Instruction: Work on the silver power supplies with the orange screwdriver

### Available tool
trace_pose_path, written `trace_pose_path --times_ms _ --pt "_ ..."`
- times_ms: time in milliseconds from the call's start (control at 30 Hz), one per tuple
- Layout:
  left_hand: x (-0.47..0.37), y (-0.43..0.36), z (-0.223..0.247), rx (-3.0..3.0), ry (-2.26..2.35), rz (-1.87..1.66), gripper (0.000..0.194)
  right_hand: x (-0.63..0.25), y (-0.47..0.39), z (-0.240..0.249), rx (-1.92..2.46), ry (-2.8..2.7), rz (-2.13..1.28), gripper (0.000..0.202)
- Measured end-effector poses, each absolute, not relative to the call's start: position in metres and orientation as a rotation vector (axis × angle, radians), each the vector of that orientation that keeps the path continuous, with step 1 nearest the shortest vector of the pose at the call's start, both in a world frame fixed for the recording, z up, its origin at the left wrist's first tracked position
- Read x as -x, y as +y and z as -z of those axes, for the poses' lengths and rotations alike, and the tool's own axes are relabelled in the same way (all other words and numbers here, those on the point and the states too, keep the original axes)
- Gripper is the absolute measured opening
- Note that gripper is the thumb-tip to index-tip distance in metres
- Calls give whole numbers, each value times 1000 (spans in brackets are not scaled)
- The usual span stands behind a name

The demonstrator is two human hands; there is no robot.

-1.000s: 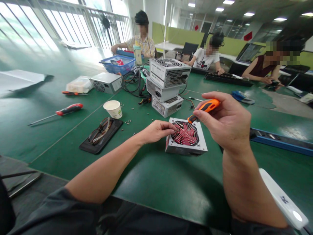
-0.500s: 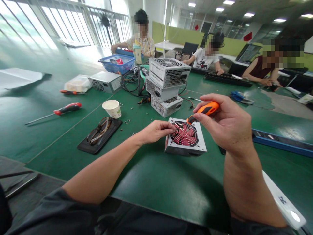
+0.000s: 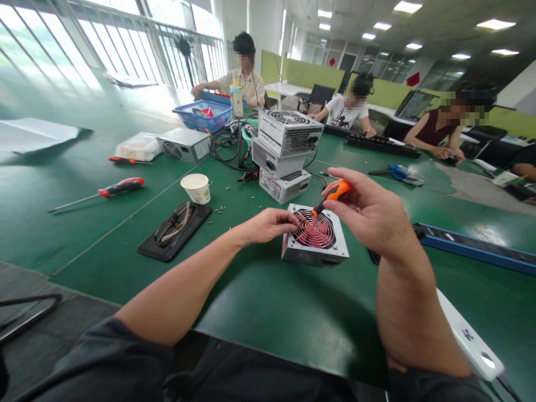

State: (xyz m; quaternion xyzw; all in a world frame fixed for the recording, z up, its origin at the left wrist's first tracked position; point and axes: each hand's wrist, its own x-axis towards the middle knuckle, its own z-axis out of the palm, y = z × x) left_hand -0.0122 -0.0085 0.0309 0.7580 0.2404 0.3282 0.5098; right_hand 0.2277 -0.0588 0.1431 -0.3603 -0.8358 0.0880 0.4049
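A silver power supply unit (image 3: 340, 244) lies on the green table with its red fan and round wire grille facing up. My right hand (image 3: 374, 215) grips an orange-and-black screwdriver (image 3: 336, 192) by its handle, tilted down to the left above the grille. The thin shaft is hard to make out against the grille. At the unit's left edge, my left hand (image 3: 274, 224) has thumb and fingers pinched together over the grille's corner. Whatever sits between those fingertips is hidden or too small to name.
Three stacked power supplies (image 3: 288, 137) stand behind. To the left are a paper cup (image 3: 195, 188), loose screws (image 3: 220, 210), glasses on a black case (image 3: 173, 226) and a red-black screwdriver (image 3: 121, 187). A white power strip (image 3: 471, 335) lies right. Several co-workers sit across the table.
The right hand and its screwdriver have shifted left and slightly down, and the handle now slopes more steeply. My left hand stays pinched at the unit's edge. The whole view has turned slightly.
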Motion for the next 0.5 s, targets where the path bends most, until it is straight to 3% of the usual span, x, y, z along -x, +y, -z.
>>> trace_pose_path --times_ms 200,500 --pt "19 -5 -30 -2129 402 -887 15 -205 -60 -146 941 -2100 -45 39" --pt "20 -4 -30 -2233 360 -797 15 -192 -56 -147 1032 -2174 -61 38"
